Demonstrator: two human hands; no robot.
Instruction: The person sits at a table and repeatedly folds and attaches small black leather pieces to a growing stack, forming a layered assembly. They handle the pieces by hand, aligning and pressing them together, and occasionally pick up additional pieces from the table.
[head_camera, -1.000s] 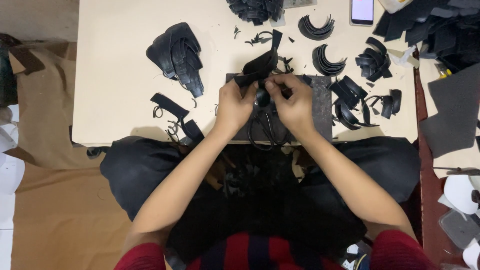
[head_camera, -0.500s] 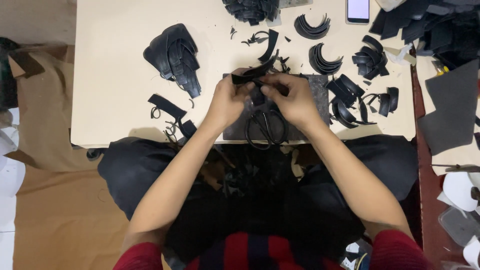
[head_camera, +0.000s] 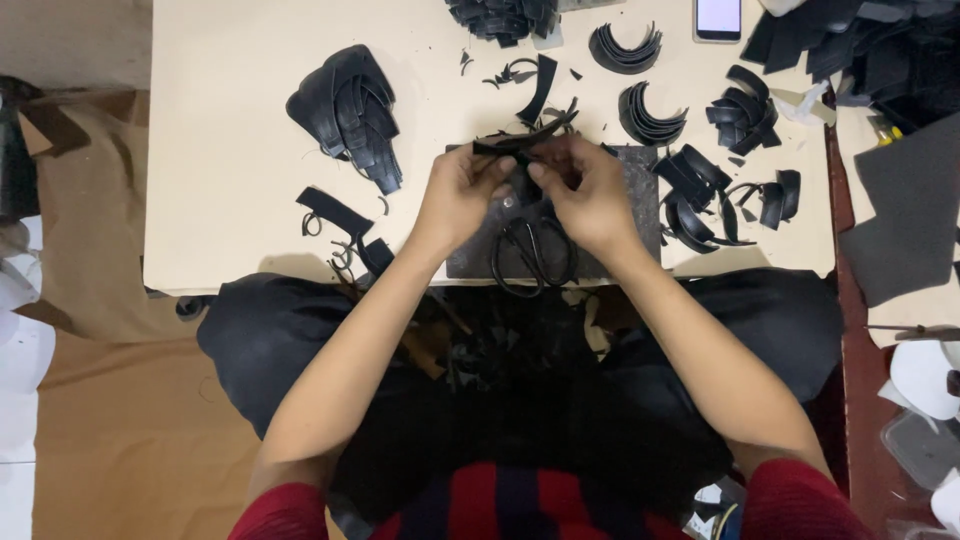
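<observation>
Head view: the left hand (head_camera: 462, 192) and right hand (head_camera: 585, 190) pinch a thin black strip (head_camera: 520, 143) between closed fingertips — held just above a dark cutting mat (head_camera: 640, 180). Black scissors (head_camera: 535, 255) lie below the fingers; curved black pieces (head_camera: 645, 115) sit beyond the right fingers on the table (head_camera: 230, 200).

The scissors (head_camera: 535, 255) lay on the mat (head_camera: 640, 190) at the near edge of the table (head_camera: 220, 200), below both hands. A strap bundle (head_camera: 350, 105) lay to the left, curved pieces (head_camera: 650, 115) (stacked) to the right, a phone (head_camera: 718, 18) behind them
</observation>
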